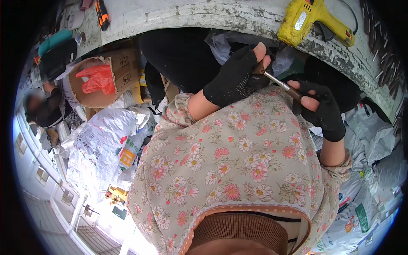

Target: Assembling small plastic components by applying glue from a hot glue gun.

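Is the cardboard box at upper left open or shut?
Open: the cardboard box has flaps spread, and a red plastic bag shows inside.

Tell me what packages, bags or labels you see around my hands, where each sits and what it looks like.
Cardboard box: upper left, open, brown, small dark markings on its side.
Red plastic bag: inside that box, crumpled.
White printed sack: left, large, grey print, small red and yellow patches.
White sacks: lower right, piled, green and orange print.
Label: pale patch on the yellow tool, top right.
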The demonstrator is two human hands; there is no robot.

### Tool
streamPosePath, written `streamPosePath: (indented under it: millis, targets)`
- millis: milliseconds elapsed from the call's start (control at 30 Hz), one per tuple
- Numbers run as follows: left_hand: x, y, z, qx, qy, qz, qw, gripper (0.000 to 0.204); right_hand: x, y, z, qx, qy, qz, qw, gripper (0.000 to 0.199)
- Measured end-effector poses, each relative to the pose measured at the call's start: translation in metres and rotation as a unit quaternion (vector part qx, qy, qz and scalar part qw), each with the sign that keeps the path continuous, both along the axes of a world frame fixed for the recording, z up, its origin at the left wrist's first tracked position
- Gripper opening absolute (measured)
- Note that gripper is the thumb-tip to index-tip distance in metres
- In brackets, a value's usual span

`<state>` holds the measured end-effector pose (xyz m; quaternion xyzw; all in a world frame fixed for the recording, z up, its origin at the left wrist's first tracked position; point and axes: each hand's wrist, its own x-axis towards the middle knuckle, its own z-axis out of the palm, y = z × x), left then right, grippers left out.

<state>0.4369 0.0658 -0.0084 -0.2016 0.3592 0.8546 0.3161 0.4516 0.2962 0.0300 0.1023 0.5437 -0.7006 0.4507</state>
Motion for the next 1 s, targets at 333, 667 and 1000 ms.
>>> streamPosePath:
  millis: [333,667,1000]
  targets:
    - [-0.002,-0.005,0.01,-0.278,0.207,-0.003,0.938,0.025,-0.001,-0.013,0.019,0.162,0.207,0.041,0.964,0.033]
    - [0.01,0.001,-0.004,-0.287,0.221,-0.017,0.932,0.022,-0.001,-0.029,0.026,0.29,0.41,0.164,0.849,0.034]
    - [0.016,-0.037,-0.041,-0.515,0.572,-0.163,0.617,0.02,0.011,-0.033,-0.059,0.18,0.298,0.102,0.932,0.031]
